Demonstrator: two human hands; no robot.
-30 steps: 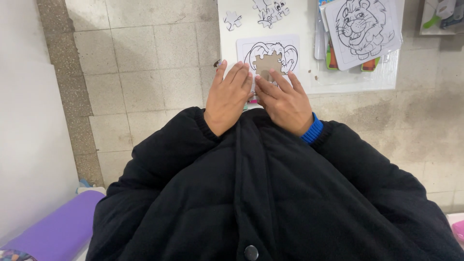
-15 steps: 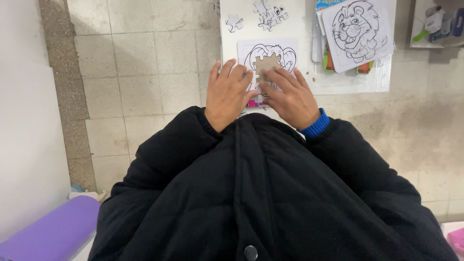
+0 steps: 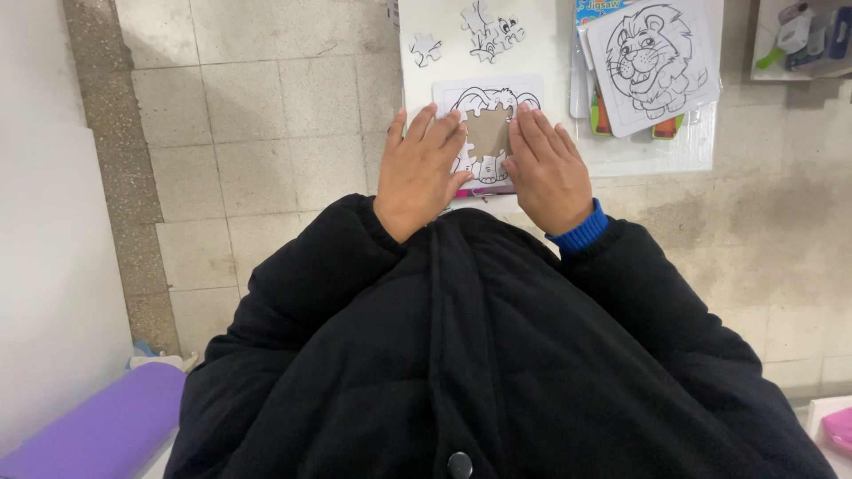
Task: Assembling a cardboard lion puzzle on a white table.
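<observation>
Two hands, left hand (image 3: 420, 168) and right hand (image 3: 548, 168), lie flat with fingers spread, gripping nothing, pressing an elephant puzzle board (image 3: 486, 133) between them on the white surface (image 3: 550, 62). Beyond the fingertips, loose puzzle pieces (image 3: 484, 31).

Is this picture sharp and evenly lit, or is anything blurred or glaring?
Head view: soft, even light, no glare; left hand, right hand and elephant puzzle look sharp; the black jacket nearly loses detail; floor-tile lines bow slightly near the edges.

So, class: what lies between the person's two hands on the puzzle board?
In the head view, a bare brown gap in the elephant puzzle lies between the left hand and right hand.
</observation>
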